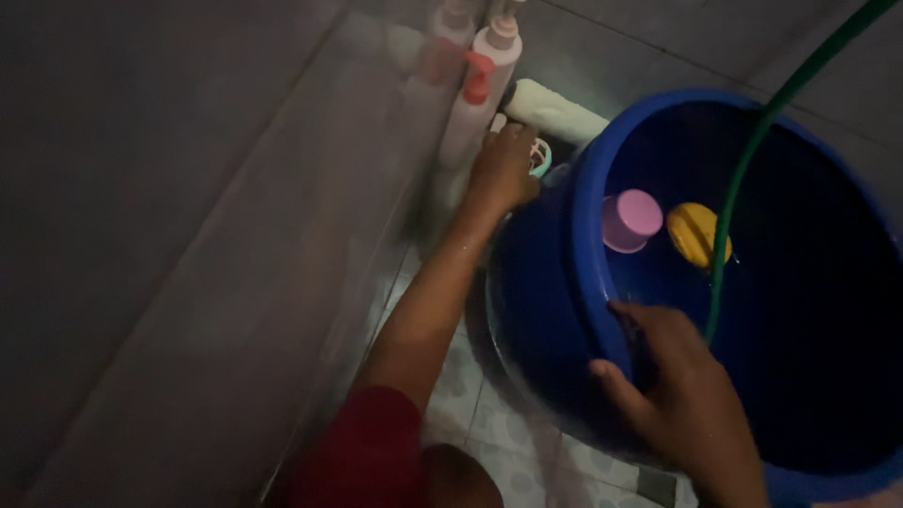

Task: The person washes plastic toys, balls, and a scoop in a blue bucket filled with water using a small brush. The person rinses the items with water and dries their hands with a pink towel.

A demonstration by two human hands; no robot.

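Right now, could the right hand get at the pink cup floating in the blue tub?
Probably yes. The right hand grips the blue tub at its near rim, and the pink cup floats just inside with open water between; only the green hose hangs nearby.

There is only one view, from a camera worn on the person's head. It looks steeply down and a little forward, into the corner where the grey tiled wall (169,216) meets the patterned floor (489,423). The camera is close: the blue tub (555,310) fills the right half of the picture and its far and right sides are cut by the frame edge. The left hand (503,169) is near the top centre, further from the lens, and the right hand (682,400) is low at the right, very near. The picture is dark and slightly tilted, so the wall runs diagonally. No second view shares this scene.
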